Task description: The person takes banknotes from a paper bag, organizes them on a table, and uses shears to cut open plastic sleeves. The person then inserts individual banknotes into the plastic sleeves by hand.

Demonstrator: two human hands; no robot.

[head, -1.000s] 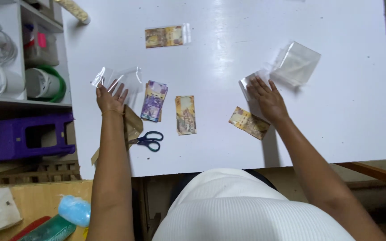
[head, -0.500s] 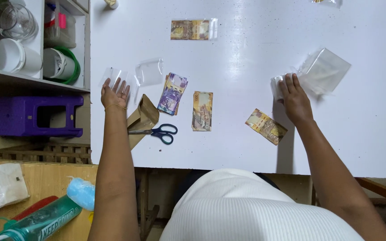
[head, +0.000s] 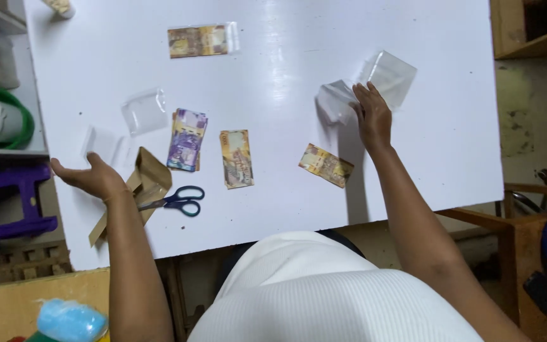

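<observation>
On the white table (head: 273, 69), the person's right hand (head: 372, 118) lies flat with fingers spread, pressing on a small pile of clear plastic pouches (head: 375, 85) at the far right of the work. The left hand (head: 90, 177) hangs at the table's left edge, open and palm up, holding nothing; it is nearest a loose clear pouch (head: 104, 143) and the brown paper envelope (head: 140, 190) that lies under the blue-handled scissors (head: 175, 200).

Between the hands, banknotes are laid out apart from one another: a thicker stack of purple notes (head: 187, 139), a single note (head: 236, 159) beside it, another single note (head: 326, 165) just below the right hand. Farther up, one note already sits inside a sealed pouch (head: 201, 40), and another empty pouch (head: 144, 111) lies near the purple stack.

The step in hand looks like drawing a fresh pouch from the pile. That calls for peeling off a single thin sleeve and opening its mouth.
</observation>
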